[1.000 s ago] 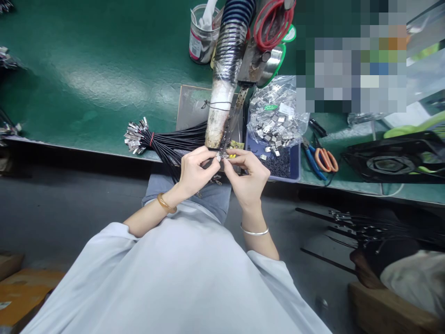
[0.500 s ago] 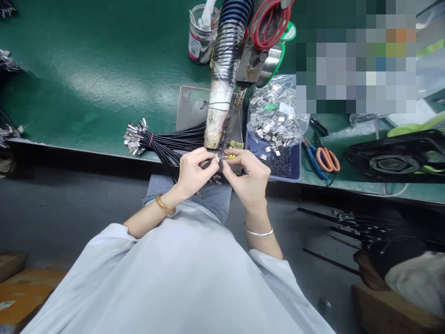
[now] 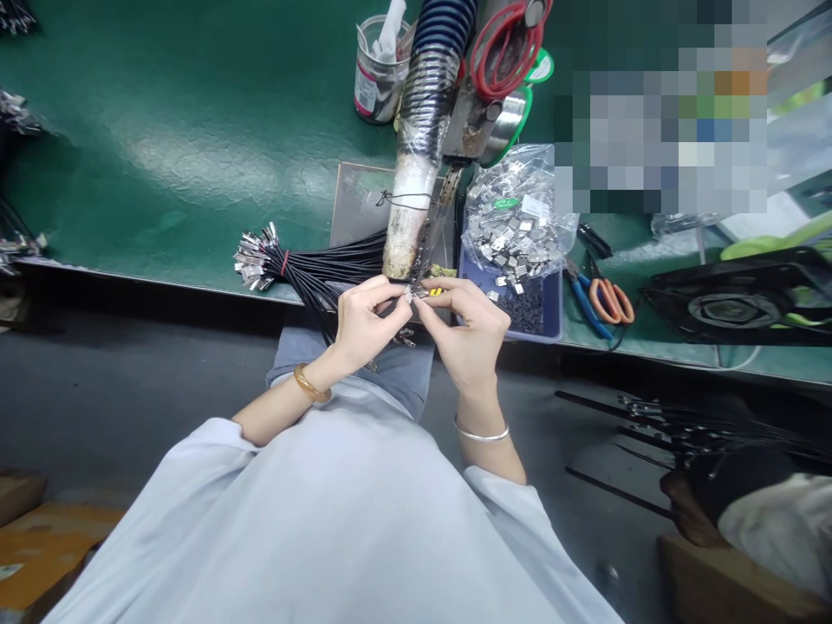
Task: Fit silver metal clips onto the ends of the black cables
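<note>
My left hand pinches a small silvery connector between thumb and index finger, at the bench edge. Just right of it, my right hand is closed with its fingertips at the same spot, where a small metal piece shows, too small to make out fully. Both hands sit under the mouth of a foil-wrapped hose and a soldering fixture. A bundle of black cables with metal plugs, tied with a red band, lies left of my hands. More cable ends hang below my fingers.
A blue tray with small dark parts stands on the right, a plastic bag of metal connectors over it. Beyond are pliers, orange-handled cutters and a black fan. A jar and a solder spool stand behind.
Both hands stay nearly in place, fingertips together at the connector. My right hand shifts very slightly right; the whole view drifts a little.
</note>
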`<state>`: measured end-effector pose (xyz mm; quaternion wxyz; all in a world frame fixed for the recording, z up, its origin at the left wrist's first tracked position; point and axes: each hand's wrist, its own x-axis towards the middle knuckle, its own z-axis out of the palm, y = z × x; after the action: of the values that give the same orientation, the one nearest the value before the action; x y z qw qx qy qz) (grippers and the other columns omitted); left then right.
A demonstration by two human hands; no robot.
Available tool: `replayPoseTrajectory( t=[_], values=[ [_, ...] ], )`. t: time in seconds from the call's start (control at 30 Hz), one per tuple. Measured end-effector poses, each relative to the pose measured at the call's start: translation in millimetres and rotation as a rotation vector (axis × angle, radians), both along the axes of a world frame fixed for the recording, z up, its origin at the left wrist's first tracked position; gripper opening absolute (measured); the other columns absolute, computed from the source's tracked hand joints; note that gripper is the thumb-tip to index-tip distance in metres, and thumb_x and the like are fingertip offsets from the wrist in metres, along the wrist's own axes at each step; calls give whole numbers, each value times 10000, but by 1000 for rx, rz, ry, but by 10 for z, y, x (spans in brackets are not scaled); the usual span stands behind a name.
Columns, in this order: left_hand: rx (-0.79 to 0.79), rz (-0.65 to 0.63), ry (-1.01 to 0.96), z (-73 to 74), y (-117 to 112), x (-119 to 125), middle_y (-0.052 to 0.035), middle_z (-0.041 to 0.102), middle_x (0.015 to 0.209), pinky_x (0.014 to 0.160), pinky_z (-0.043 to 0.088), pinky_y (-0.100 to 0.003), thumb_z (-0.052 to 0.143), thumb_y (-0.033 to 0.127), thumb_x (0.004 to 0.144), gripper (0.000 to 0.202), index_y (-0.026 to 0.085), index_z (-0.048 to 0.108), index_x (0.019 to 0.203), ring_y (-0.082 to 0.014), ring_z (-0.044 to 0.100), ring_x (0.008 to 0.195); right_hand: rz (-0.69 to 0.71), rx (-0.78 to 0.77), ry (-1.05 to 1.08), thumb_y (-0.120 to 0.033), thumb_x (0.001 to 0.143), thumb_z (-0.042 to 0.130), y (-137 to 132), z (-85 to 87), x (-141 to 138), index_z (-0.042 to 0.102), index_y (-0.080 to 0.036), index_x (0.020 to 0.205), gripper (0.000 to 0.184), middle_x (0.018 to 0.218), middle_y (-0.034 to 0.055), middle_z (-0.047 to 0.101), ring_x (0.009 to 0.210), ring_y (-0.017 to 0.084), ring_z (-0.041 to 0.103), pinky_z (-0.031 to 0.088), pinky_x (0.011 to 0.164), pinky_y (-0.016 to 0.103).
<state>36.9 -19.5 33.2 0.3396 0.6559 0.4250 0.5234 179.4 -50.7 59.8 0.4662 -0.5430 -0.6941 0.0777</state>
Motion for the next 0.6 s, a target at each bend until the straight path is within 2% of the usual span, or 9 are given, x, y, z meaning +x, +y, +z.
replayPoseTrajectory(
  t=[0.37,0.5,0.6],
  values=[
    [-74,-65,90,1,15,-46,33,539,587,525,331,-227,621,158,815,168,160,743,700,-78,413,520,32,15,-133,-136,905,661,-43,-3,28,606,-248,778,179,962,34,797,876,180,771,612,767,306],
    [-51,-57,69,9,16,-36,37,530,580,522,329,-223,614,148,811,168,154,748,709,-74,412,516,5,58,-102,-125,907,661,-41,-16,-4,596,-240,776,186,935,38,791,843,167,767,607,726,281],
    [-18,-36,45,18,14,-23,34,544,587,518,330,-224,603,148,822,174,148,751,731,-75,421,517,-24,29,-55,-132,897,669,-38,-15,-24,605,-237,770,177,935,42,790,840,172,766,601,668,274]
  ],
)
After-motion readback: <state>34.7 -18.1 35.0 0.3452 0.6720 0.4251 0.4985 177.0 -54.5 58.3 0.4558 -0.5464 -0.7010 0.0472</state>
